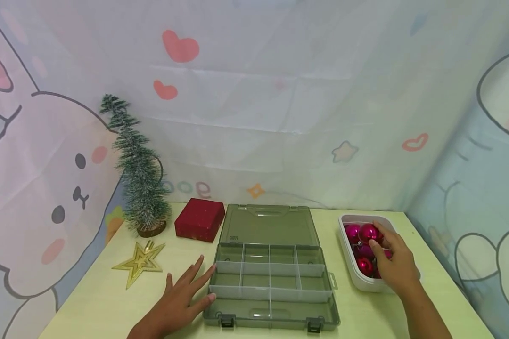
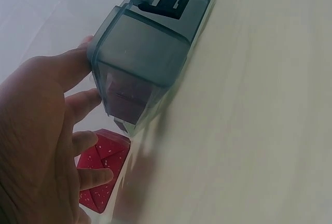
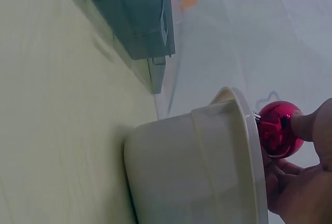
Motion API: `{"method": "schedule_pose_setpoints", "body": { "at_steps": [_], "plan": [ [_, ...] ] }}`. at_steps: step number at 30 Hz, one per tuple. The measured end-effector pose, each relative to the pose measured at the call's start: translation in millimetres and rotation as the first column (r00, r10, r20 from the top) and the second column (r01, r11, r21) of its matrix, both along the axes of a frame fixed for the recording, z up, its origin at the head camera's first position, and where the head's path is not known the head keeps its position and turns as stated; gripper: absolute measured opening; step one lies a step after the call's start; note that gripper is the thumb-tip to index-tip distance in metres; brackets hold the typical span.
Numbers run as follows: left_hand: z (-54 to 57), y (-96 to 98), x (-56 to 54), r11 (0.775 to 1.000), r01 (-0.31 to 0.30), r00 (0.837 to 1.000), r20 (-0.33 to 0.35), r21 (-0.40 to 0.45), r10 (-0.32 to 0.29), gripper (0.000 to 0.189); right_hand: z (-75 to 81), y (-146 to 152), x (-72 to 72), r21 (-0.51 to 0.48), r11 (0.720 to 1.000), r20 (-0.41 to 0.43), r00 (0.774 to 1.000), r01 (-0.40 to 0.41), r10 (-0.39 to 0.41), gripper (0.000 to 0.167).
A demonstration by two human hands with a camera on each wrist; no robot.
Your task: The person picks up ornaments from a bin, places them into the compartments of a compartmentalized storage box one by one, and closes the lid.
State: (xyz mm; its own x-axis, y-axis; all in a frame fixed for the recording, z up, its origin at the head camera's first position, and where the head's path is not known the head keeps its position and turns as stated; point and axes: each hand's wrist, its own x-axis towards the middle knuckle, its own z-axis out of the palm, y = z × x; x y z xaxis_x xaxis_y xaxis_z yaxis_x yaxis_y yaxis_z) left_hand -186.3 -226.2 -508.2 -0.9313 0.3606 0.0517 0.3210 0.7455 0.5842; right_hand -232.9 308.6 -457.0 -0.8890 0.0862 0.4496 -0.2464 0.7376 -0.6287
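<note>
My right hand [image 1: 396,263] pinches a shiny red Christmas ball [image 1: 370,233] between thumb and fingers, over a white plastic tub [image 1: 366,285]. In the right wrist view that ball [image 3: 280,129] shows just past the tub's rim, its metal cap toward the tub. More red and magenta balls [image 1: 365,266] lie inside the tub. A translucent grey-green compartment box [image 1: 271,322] stands in the middle with its lid [image 1: 269,226] laid back. My left hand [image 1: 176,299] has its fingers spread, and its fingertips touch the box's left side.
A small frosted Christmas tree [image 1: 142,188] stands at the back left, leaning. Beside it sits a dark red box [image 1: 199,220], close to the lid. A gold star [image 1: 141,263] lies on the table [image 1: 89,301] left of my left hand. A printed cloth [image 1: 280,117] hangs behind.
</note>
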Motion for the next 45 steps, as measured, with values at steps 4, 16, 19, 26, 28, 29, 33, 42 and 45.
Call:
{"method": "schedule_pose_setpoints", "body": {
  "at_steps": [4,16,19,26,28,29,33,42,45],
  "plan": [
    [0.1,-0.1,1.5,1.000,0.002,1.000,-0.002,0.000,-0.002,0.070,3.0,-3.8,1.8,-0.045,0.999,0.032,0.999,-0.011,0.013,0.054],
    [0.4,0.4,1.9,1.000,0.000,1.000,0.000,0.004,0.000,0.070,5.3,-11.1,-2.7,-0.298,0.951,0.114,0.986,-0.083,0.122,0.066],
    [-1.0,-0.1,1.5,1.000,0.001,1.000,0.005,0.002,-0.001,0.070,3.9,-14.8,-5.0,-0.307,0.949,0.111,0.987,-0.076,0.115,0.068],
    [-3.8,-0.6,0.7,1.000,0.005,1.000,0.004,0.003,-0.005,0.070,3.9,-30.3,-4.8,-0.243,0.969,0.126,0.989,-0.046,0.078,0.067],
    [-3.7,-0.4,0.6,1.000,0.004,1.000,-0.002,-0.001,-0.004,0.070,4.3,-36.4,-5.4,-0.229,0.972,0.102,0.992,-0.050,0.075,0.065],
    [-3.5,-0.3,0.5,1.000,0.003,1.000,-0.004,-0.002,-0.003,0.070,4.6,-39.6,-5.7,-0.225,0.973,0.088,0.993,-0.056,0.078,0.064],
    [-2.7,0.1,0.1,1.000,0.001,1.000,-0.003,0.001,-0.001,0.070,4.5,-51.3,-6.5,-0.219,0.971,0.061,0.992,-0.092,0.108,0.061],
    [-2.1,-0.7,-0.7,1.000,-0.002,1.000,-0.009,-0.002,0.002,0.070,4.7,-77.5,-11.0,-0.169,0.976,0.080,0.985,-0.140,0.155,0.057],
    [-1.5,-1.0,-0.4,1.000,-0.004,1.000,-0.006,-0.001,0.004,0.071,6.6,-88.4,-11.7,-0.149,0.974,0.078,0.980,-0.168,0.181,0.062]
  ]
}}
